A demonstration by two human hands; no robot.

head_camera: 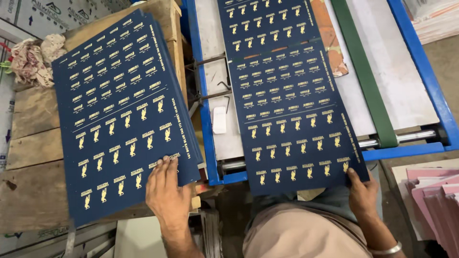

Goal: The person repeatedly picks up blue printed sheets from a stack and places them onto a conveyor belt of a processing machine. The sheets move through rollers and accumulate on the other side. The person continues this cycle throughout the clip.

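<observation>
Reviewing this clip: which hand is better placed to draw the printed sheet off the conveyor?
The right hand: it already grips the near corner of the navy sheet on the conveyor. The left hand rests flat on the stack of sheets beside it.

Narrow gap between stacked sheets (122, 114) and blue frame (204, 114), seemingly cluttered by metal brackets (210, 79), white block (219, 119)

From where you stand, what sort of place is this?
Probably a print shop: a stack of blue printed sheets, another sheet coming off a belt machine, and pink card piles.
</observation>
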